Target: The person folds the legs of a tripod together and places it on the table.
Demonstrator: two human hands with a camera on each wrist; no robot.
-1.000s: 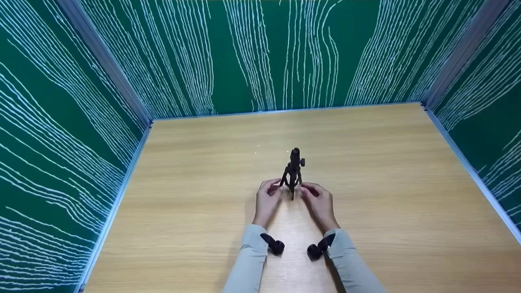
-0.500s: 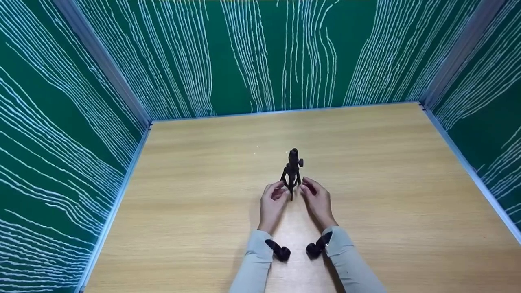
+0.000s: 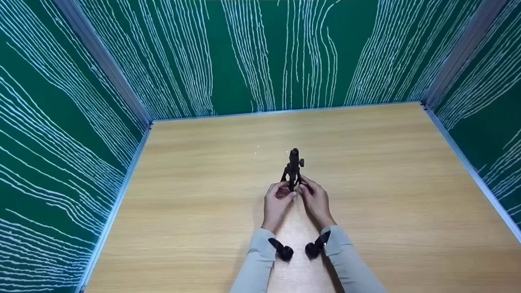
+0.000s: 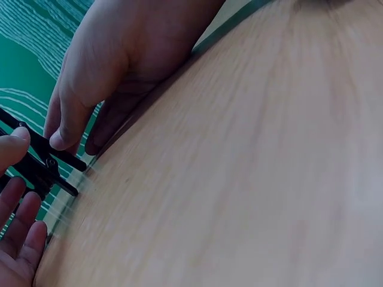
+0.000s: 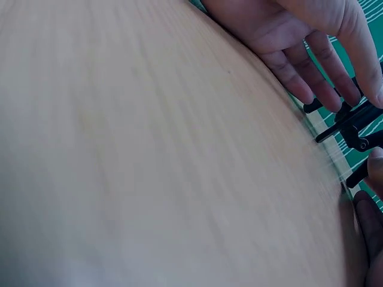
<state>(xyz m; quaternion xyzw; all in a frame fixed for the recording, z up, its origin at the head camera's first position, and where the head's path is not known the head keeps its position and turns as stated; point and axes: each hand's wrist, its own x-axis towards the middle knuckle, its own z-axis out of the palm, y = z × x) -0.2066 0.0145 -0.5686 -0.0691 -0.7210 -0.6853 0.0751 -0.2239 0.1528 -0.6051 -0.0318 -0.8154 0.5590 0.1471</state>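
A small black tripod (image 3: 293,165) with a side knob stands on the wooden table in the head view, legs toward me. My left hand (image 3: 276,205) is at its left, thumb on the near leg and fingers curled around the left side. In the left wrist view, the left hand's thumb (image 4: 15,149) presses a leg above its other fingers. My right hand (image 3: 318,203) pinches the right leg between thumb and fingers; in the right wrist view that leg (image 5: 357,174) sticks out of the grip. The left hand hides the near leg's tip in the head view.
The wooden table (image 3: 195,211) is bordered by green walls (image 3: 236,97) with white wavy lines, joined by grey corner posts (image 3: 103,61). A few tiny white specks (image 3: 258,146) lie left of the tripod. Black wrist mounts (image 3: 285,253) stick out inward from both sleeves.
My left hand has moved right, and its thumb has gone from beside the left leg to the near leg, now covering that leg's tip. The right hand has shifted slightly inward.
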